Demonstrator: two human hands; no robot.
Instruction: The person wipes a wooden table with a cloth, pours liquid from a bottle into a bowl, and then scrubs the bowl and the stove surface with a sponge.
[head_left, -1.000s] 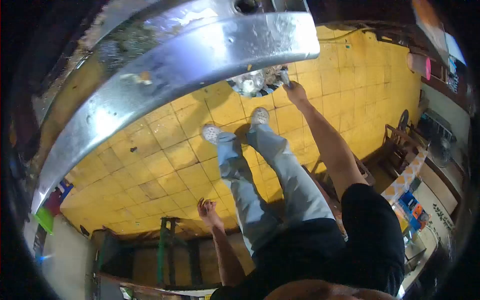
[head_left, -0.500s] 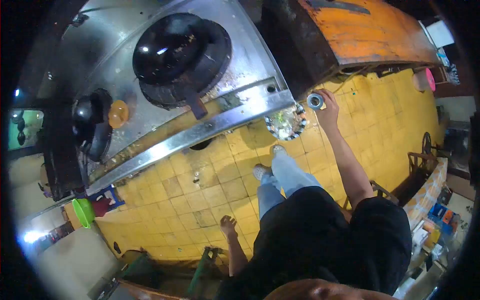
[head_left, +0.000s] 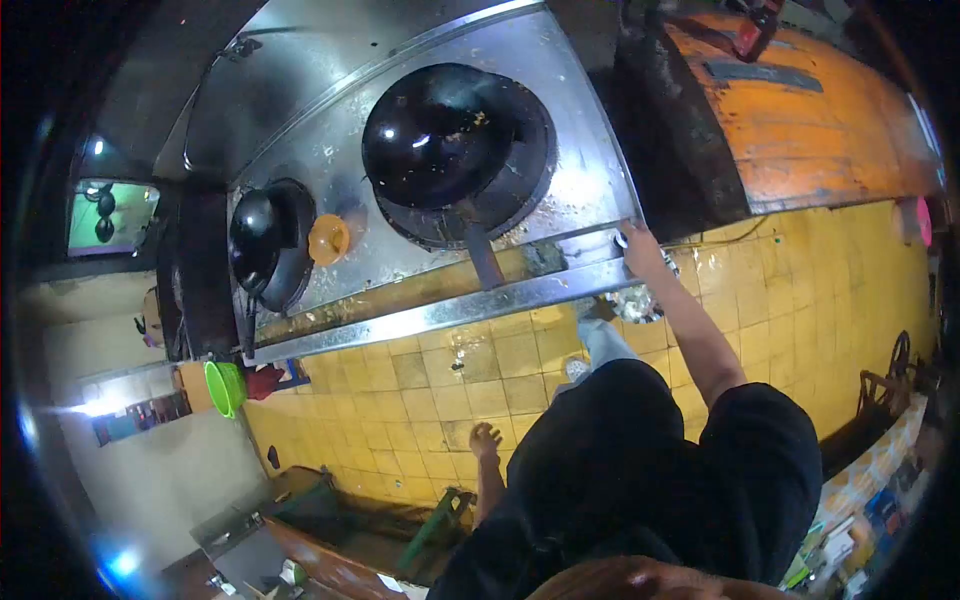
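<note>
My right hand (head_left: 643, 252) is closed at the front right corner of the steel stove counter (head_left: 590, 190). It grips a small round grey cup-like thing (head_left: 622, 239), mostly hidden now by my fingers. Below that hand, a bin with a striped rim and pale litter inside (head_left: 637, 304) stands on the floor, partly covered by my forearm. My left hand (head_left: 486, 440) hangs low over the yellow floor tiles, fingers apart and holding nothing.
A large black wok (head_left: 440, 135) sits on the counter, with a smaller black wok (head_left: 253, 240) and an orange bowl (head_left: 328, 240) to its left. A worn orange wooden table (head_left: 800, 130) bearing a red bottle (head_left: 757, 32) stands right. A green basket (head_left: 225, 388) is far left.
My right hand has gone from above the floor beside the bin to the counter's corner, still with the cup-like thing. My body has stepped nearer the stove, and the view has shifted.
</note>
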